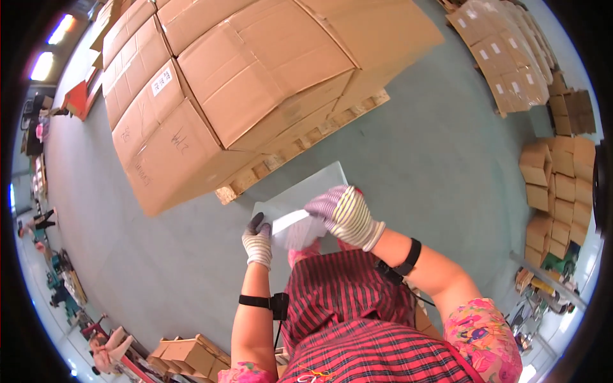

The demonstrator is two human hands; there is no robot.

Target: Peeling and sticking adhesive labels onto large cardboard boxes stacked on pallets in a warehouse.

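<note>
Held before the apron (357, 319), the translucent plastic sheet (322, 179) is pinched near eight o'clock by the left hand (257, 242); the right hand (345, 214) grips the white strip's (289, 221) two-o'clock end, probably keeping it steady. Cardboard cartons (262, 70) stand toward eleven.

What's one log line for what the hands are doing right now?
left hand: gripping translucent sheet | right hand: at white strip | ahead: brown cartons on wooden pallet
</note>
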